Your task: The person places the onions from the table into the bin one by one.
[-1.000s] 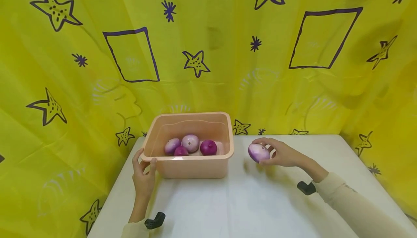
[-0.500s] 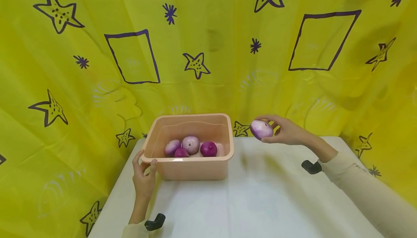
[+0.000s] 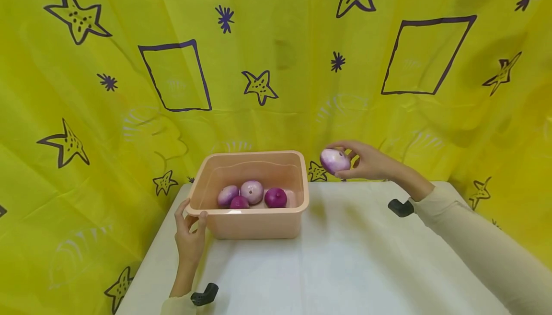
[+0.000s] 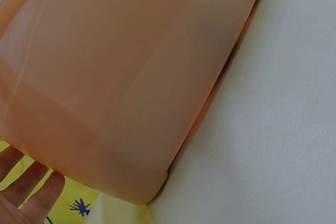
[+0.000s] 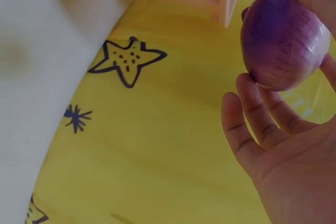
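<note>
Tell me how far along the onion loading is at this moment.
Done: four onions lie in the tub. In hand: the right hand holds a fifth onion in the air, just right of the tub's rim and not yet over it; the left hand grips the tub's near left corner. Left: that onion has to go in. No other onions show on the table.

The tub (image 4: 131,77) runs off the left wrist picture's edges. Its front wall hides the bottoms of the onions (image 3: 252,193) inside, maybe another one too.
</note>
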Demonstrator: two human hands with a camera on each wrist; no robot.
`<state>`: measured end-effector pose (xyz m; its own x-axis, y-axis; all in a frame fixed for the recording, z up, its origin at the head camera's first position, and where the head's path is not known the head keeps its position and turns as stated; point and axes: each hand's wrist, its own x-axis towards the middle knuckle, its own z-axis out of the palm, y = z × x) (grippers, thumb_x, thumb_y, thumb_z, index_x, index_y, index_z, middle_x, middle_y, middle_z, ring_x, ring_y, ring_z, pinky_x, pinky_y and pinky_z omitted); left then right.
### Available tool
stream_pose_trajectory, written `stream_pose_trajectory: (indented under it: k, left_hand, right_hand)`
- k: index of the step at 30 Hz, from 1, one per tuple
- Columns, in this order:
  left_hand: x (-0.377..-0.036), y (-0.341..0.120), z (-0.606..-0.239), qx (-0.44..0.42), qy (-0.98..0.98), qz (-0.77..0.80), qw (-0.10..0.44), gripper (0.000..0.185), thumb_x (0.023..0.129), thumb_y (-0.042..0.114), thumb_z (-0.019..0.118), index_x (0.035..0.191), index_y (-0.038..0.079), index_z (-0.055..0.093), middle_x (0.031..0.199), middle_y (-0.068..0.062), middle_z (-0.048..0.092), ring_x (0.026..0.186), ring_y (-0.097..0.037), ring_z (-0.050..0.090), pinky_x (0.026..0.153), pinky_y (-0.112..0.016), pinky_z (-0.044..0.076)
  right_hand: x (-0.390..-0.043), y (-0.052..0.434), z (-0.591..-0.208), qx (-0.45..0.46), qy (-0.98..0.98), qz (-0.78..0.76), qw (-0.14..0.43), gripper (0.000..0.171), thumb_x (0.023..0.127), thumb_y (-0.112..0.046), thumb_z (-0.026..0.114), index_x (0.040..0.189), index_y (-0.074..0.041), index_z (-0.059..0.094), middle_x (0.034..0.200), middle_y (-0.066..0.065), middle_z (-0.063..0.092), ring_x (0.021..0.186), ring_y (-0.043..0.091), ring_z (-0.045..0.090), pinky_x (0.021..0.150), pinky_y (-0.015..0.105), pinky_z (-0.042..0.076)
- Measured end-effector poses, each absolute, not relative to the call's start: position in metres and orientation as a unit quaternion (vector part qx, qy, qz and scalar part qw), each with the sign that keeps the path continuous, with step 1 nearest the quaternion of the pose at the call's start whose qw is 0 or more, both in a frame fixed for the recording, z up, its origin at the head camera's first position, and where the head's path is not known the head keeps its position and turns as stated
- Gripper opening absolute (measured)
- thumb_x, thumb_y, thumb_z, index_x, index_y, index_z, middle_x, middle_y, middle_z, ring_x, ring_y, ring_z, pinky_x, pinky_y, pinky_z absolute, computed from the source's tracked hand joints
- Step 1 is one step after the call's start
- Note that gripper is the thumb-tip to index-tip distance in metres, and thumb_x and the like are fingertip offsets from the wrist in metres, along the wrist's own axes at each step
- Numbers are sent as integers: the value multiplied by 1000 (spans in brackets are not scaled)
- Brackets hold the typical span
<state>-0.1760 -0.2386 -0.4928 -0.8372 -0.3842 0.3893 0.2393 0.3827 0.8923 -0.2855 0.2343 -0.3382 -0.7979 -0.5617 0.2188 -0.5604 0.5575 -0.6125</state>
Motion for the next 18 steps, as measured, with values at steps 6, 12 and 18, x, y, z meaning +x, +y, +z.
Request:
stream_pose_trajectory:
  k: [6,12,18]
  left_hand:
    - [-177,-240,-494,44,-780,-556,284,59,103,19,63,155,23,36,139,-22,62,104,1,57,76,-8,50]
    - [-176,-240,-493,43,-780,-557,283,60,103,20,62,156,22,35,142,-23,59,104,2,57,76,-8,50]
    - [-177,-240,-493,46,-782,-555,279,59,103,20,62,156,21,35,143,-22,58,104,3,56,77,-7,49]
  right_hand:
    - [-296,202,-326,-338,881,-332,10,71,81,-25,89,144,-17,57,134,8,60,102,31,61,76,37,58]
    - [-309,163,-315,-369,869,-329,26,69,82,-26,88,144,-17,57,133,8,61,106,34,60,83,42,58]
    - [-319,126,-312,-391,862,-321,36,69,82,-27,88,143,-15,58,131,8,63,107,30,62,87,41,57]
